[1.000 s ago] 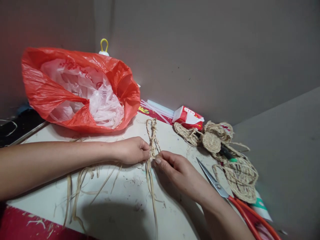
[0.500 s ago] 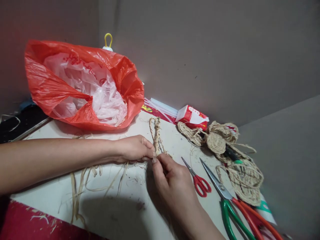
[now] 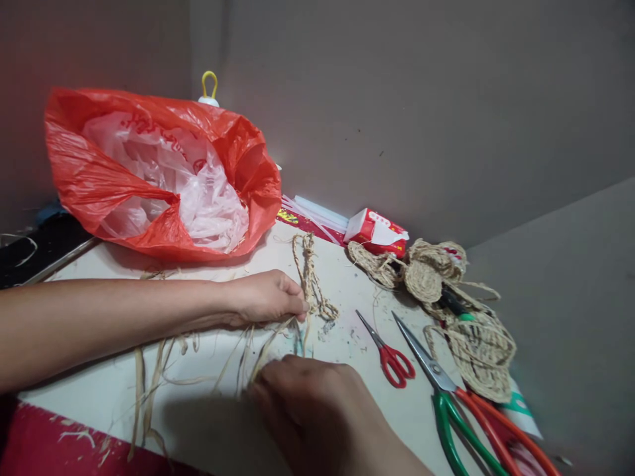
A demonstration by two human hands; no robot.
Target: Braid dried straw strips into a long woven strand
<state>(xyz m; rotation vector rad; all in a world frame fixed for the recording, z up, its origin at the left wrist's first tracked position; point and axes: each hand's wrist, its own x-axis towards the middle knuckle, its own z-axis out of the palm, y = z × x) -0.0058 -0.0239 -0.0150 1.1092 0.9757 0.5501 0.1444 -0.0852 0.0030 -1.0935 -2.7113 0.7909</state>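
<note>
My left hand (image 3: 272, 296) is closed in a pinch at the lower end of a thin braided cord (image 3: 310, 274), whose looped length lies on the white tabletop beyond the fingertips. From that pinch a pale, flat fibre strand (image 3: 269, 342) runs toward me to my right hand (image 3: 315, 406). The right fingers are closed around the strand, slightly blurred and partly hidden behind the knuckles. Loose fibre strips (image 3: 151, 390) lie below my left forearm. To the right of my hands are small red-handled scissors (image 3: 393, 362).
Large shears (image 3: 437, 377) with green and red handles lie at the right. Coiled braided pieces (image 3: 476, 350) are heaped against the wall, beside a red tissue pack (image 3: 370, 231). A red plastic bag (image 3: 99, 178) holding white plastic stands at the back left.
My right hand has moved from beside the left fingertips down toward me, drawing the fibre strand out. My left hand stays at the cord's end. The view has shifted slightly.
</note>
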